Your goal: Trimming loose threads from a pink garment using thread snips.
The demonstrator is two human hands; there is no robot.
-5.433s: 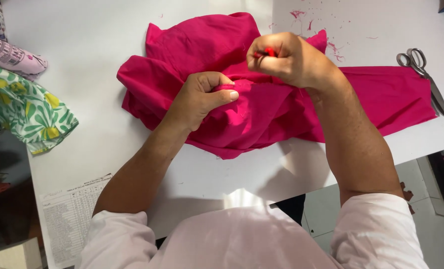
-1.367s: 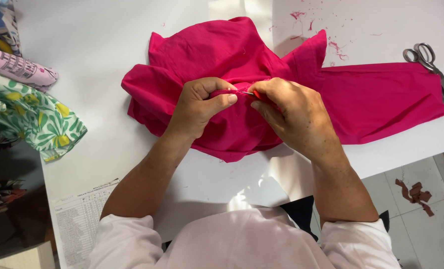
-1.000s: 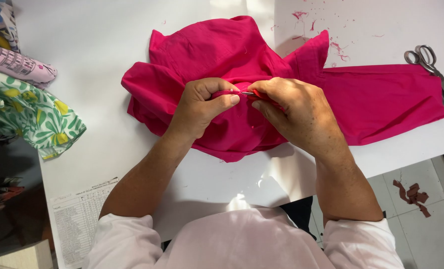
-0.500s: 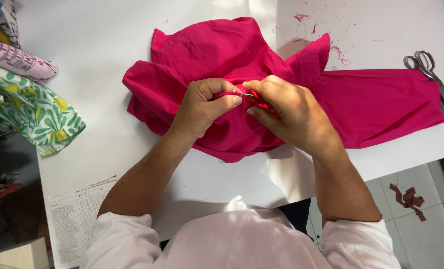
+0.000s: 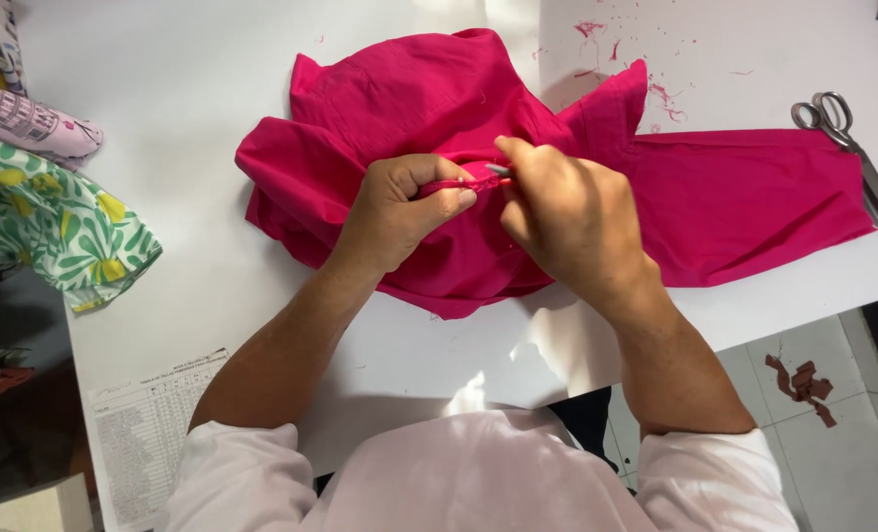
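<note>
A crumpled magenta garment (image 5: 409,99) lies on the white table (image 5: 183,89), one flat part stretching right toward the scissors. My left hand (image 5: 394,212) pinches a fold of the fabric along a pink zipper strip (image 5: 458,182) at the garment's middle. My right hand (image 5: 567,217) is closed right beside it, fingertips gripping a small grey metal piece (image 5: 499,170), apparently the zipper's slider. The two hands nearly touch above the cloth.
Steel scissors (image 5: 847,148) lie at the table's right edge. Pink thread scraps (image 5: 655,89) are scattered behind the garment. Folded printed fabrics, green-yellow floral (image 5: 55,227) and pale pink (image 5: 25,118), sit at left. A printed paper sheet (image 5: 143,433) lies near the front left corner.
My right hand came down from a raised position to meet my left hand at the garment's middle, and its fingertips now hold the small metal piece on the zipper strip.
</note>
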